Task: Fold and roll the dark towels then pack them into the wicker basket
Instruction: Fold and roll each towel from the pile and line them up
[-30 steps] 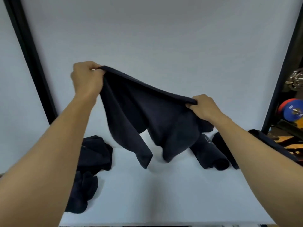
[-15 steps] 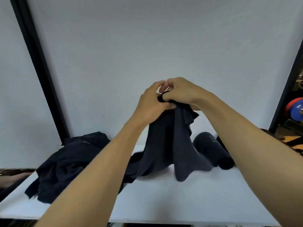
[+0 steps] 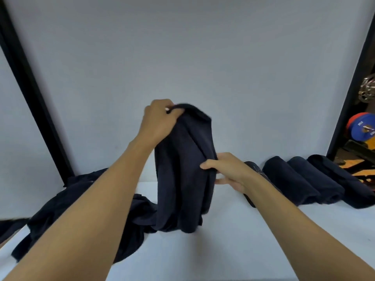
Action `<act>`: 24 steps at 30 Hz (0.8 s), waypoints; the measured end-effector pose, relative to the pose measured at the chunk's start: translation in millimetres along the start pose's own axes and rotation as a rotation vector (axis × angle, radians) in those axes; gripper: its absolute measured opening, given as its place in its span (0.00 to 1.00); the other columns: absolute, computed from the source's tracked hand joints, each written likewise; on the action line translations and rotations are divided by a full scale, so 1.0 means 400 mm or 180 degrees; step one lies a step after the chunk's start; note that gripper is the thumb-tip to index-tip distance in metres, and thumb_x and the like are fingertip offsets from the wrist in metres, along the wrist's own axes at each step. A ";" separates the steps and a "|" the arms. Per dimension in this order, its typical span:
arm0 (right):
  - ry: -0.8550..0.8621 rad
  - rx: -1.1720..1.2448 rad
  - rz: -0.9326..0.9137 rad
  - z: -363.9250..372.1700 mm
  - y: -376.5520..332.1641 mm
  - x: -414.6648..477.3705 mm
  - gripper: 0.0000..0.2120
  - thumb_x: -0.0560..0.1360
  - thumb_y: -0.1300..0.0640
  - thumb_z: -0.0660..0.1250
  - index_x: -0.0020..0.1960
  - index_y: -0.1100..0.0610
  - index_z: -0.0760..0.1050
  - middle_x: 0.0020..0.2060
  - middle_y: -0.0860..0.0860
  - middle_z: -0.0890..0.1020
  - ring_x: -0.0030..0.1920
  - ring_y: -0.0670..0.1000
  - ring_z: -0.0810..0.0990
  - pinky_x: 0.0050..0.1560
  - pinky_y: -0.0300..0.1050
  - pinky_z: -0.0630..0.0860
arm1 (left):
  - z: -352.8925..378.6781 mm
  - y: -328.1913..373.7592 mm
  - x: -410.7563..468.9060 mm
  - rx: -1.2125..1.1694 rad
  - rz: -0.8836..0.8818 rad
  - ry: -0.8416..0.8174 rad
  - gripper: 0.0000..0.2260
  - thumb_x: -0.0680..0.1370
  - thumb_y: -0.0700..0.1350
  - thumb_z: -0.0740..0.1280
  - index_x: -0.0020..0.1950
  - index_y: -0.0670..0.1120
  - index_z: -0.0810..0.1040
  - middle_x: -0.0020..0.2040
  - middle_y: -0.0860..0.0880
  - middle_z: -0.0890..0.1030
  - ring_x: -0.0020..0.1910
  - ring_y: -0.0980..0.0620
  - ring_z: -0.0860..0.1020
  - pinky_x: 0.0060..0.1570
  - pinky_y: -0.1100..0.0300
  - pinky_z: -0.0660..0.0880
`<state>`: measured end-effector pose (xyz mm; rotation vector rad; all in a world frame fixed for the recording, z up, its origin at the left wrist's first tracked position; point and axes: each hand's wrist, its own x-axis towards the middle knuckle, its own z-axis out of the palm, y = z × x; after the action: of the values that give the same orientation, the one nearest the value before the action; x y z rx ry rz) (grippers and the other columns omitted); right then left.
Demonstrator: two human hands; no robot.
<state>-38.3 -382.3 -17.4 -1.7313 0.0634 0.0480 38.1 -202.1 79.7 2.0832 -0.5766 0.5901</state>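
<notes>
Fingers (image 3: 164, 104) of the left hand (image 3: 158, 123) clench the top fold of a dark towel (image 3: 182, 169), which hangs upright above the counter (image 3: 233, 250); its lower end touches the surface and bunches there. Right hand (image 3: 231, 171): thumb and fingers (image 3: 224, 181) pinch the towel's right edge at mid-height. Left of the towel, an unfolded pile (image 3: 67, 205) of dark towels lies on the counter, partly hidden by the left forearm. Right of the towel, three rolls (image 3: 292, 179) lie side by side, touching. A fourth roll (image 3: 252, 165), mostly hidden behind the right wrist, bears pale stitching too faint to read. At far right, beyond a black post (image 3: 349, 82), blue and orange discs (image 3: 363, 128) carry white marks too small to read.
</notes>
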 end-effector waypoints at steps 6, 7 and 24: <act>0.0309 -0.0337 -0.0351 -0.058 0.001 -0.004 0.12 0.75 0.50 0.72 0.54 0.55 0.79 0.47 0.51 0.86 0.48 0.52 0.86 0.51 0.50 0.82 | -0.050 -0.095 0.023 -0.1083 -0.0912 0.0091 0.12 0.79 0.47 0.65 0.39 0.42 0.76 0.36 0.46 0.74 0.35 0.49 0.71 0.38 0.53 0.70; 0.0091 -0.0517 -0.0354 -0.069 -0.003 -0.011 0.12 0.74 0.49 0.73 0.53 0.55 0.79 0.46 0.51 0.87 0.47 0.52 0.86 0.47 0.47 0.81 | -0.053 -0.105 0.020 -0.1155 -0.0999 0.0095 0.11 0.79 0.45 0.66 0.40 0.41 0.79 0.38 0.45 0.78 0.37 0.49 0.75 0.40 0.52 0.74; 0.1724 -0.2970 -0.1006 -0.371 -0.305 0.257 0.06 0.76 0.56 0.69 0.46 0.59 0.80 0.43 0.55 0.80 0.45 0.54 0.75 0.44 0.44 0.68 | -0.120 -0.133 0.302 -0.0339 -0.1165 0.0542 0.07 0.78 0.33 0.62 0.47 0.44 0.75 0.46 0.40 0.79 0.32 0.48 0.83 0.28 0.61 0.77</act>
<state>72.2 -510.7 119.7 -2.6182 0.1851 -0.7304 154.5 -156.3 143.6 1.9499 -0.1198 0.5039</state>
